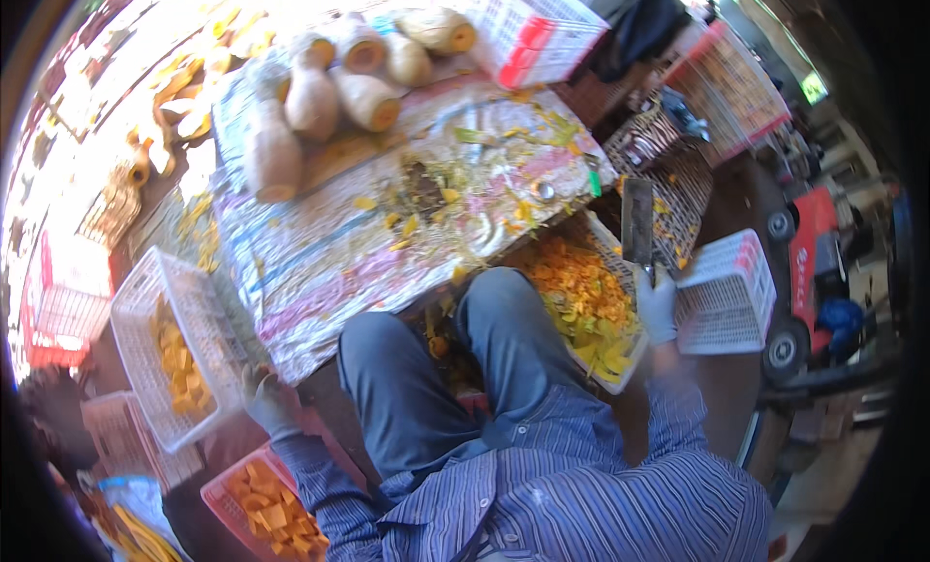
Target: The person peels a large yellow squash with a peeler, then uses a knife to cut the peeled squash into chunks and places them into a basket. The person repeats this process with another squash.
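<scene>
My right hand (pixel 657 308), in a light glove, grips a cleaver (pixel 637 220) by its handle, blade pointing away from me. Below the blade is a container of orange pumpkin pulp (pixel 581 275) and yellow-green peelings (pixel 607 344). My left hand (pixel 267 401), gloved and slightly blurred, is at the near edge of a white plastic crate (pixel 229 329); whether it grips the rim is unclear. Orange pumpkin chunks (pixel 182 366) lie inside that crate. Ahead of my knees, a work surface covered with woven sacking (pixel 312 271) carries several whole-looking squashes (pixel 312 100) with cut ends.
A red crate of cut pumpkin (pixel 272 511) stands by my left elbow. White crates (pixel 726 293) are to my right, near a red wheeled vehicle (pixel 806 264). Scraps, a green-handled tool (pixel 595 184) and a metal ring (pixel 543 191) lie on the sacking. More squash pieces (pixel 182 104) are at far left.
</scene>
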`<state>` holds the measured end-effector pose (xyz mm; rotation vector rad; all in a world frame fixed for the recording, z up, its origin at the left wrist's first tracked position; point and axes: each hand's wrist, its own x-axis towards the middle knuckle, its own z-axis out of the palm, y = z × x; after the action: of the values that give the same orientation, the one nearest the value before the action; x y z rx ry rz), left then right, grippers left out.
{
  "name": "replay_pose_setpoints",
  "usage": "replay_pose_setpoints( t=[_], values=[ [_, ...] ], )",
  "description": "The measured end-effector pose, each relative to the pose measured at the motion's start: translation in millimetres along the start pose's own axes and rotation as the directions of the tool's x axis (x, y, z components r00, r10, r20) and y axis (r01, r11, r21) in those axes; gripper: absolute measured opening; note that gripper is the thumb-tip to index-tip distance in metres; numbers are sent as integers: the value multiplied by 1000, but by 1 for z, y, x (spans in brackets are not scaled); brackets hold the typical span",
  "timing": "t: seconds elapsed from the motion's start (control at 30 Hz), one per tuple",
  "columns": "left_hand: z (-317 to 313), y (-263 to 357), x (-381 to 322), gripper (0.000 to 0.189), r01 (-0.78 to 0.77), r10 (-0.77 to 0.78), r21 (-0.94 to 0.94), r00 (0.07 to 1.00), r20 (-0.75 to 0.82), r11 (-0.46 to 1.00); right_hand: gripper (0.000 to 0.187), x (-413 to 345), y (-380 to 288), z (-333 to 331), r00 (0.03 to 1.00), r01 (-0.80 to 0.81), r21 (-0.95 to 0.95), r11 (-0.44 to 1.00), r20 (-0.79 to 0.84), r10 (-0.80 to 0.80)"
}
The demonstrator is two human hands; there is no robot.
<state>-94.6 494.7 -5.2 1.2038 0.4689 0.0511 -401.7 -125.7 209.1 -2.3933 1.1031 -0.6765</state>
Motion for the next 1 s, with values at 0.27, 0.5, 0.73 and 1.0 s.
replay_pose_setpoints(
  t=[0.27,0.5,0.73,1.0],
  values=[
    [89,41,-47,34,-132,102,291,988,114,948,36,-10,75,6,990,-105,-185,977,-113,85],
    [104,55,-55,43,-106,68,409,992,108,906,42,136,93,109,999,9,-323,946,44,6],
    [102,36,-62,31,-46,26,384,998,58,922,44,221,113,175,993,10,-390,921,111,36],
    [117,31,-51,41,-98,49,479,992,115,872,37,281,123,244,991,47,-496,867,131,22]
  ],
)
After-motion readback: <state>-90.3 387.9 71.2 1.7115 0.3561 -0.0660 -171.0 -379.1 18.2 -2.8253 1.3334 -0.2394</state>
